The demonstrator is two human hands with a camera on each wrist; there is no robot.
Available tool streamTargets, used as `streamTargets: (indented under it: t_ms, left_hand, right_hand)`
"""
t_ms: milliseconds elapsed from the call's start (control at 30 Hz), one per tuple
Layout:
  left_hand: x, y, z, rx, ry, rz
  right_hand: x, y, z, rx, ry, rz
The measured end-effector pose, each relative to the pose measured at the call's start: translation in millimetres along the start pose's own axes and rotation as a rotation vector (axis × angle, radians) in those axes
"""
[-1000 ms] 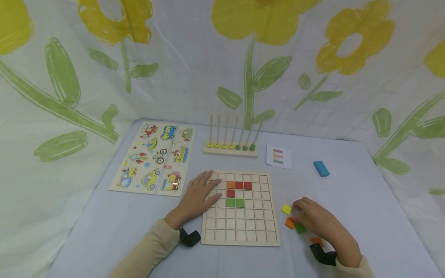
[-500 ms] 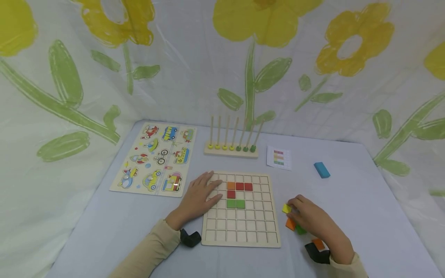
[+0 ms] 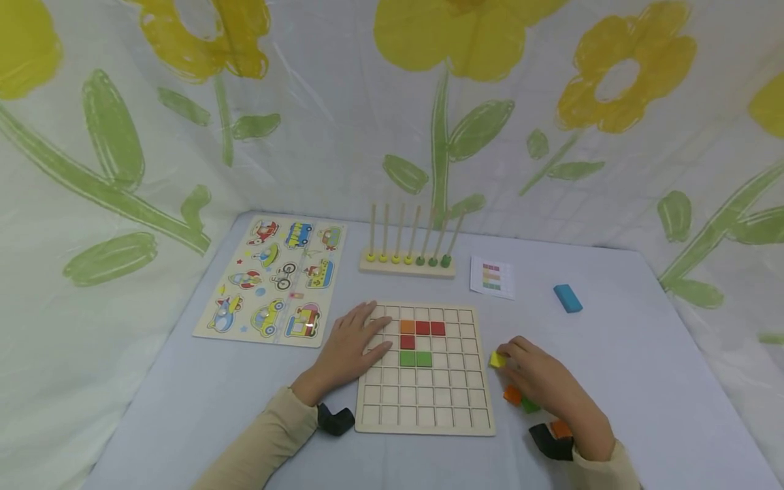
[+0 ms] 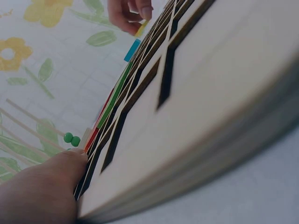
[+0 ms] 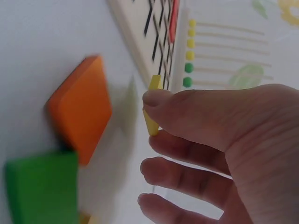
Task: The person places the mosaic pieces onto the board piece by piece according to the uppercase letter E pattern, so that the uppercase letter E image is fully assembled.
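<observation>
My right hand [image 3: 534, 371] pinches a yellow square tile [image 5: 153, 105] between thumb and fingers, lifted off the table just right of the grid board [image 3: 422, 422]. My left hand [image 3: 346, 344] lies with fingers spread on the board's left edge. Set in the board's cells are an orange tile [image 3: 407, 327], several red tiles [image 3: 422, 328] and two green tiles [image 3: 407, 358]. Below my right hand lie a loose orange tile [image 5: 81, 109] and a green tile [image 5: 42, 186]. Another orange tile [image 3: 560, 429] is near the right wrist, partly hidden.
A picture puzzle board [image 3: 269, 279] lies at the left. Behind the grid board stands a peg rack [image 3: 407, 266] with yellow and green beads. A printed pattern card [image 3: 493, 278] and a blue block [image 3: 567, 299] lie at the back right. A flowered curtain [image 3: 318, 136] closes the far side.
My right hand has taken hold of the yellow tile, lifted it and shifted slightly left toward the grid board. My left hand has stayed in place.
</observation>
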State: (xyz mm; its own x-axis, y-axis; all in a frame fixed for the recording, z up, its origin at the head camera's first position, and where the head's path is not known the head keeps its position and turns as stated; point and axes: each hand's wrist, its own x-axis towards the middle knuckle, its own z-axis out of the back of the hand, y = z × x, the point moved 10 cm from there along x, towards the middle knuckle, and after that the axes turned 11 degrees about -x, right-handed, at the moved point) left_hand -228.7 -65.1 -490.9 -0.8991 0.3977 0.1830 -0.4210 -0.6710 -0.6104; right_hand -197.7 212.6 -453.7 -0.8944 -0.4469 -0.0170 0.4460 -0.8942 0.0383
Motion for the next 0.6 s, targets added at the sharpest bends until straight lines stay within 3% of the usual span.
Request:
streamTargets:
  t_ms: [600]
  left_hand:
    - [0.4, 0.2, -0.8, 0.000, 0.013, 0.015]
  right_hand:
    - [41.5, 75.4, 6.8, -0.047, -0.012, 0.162]
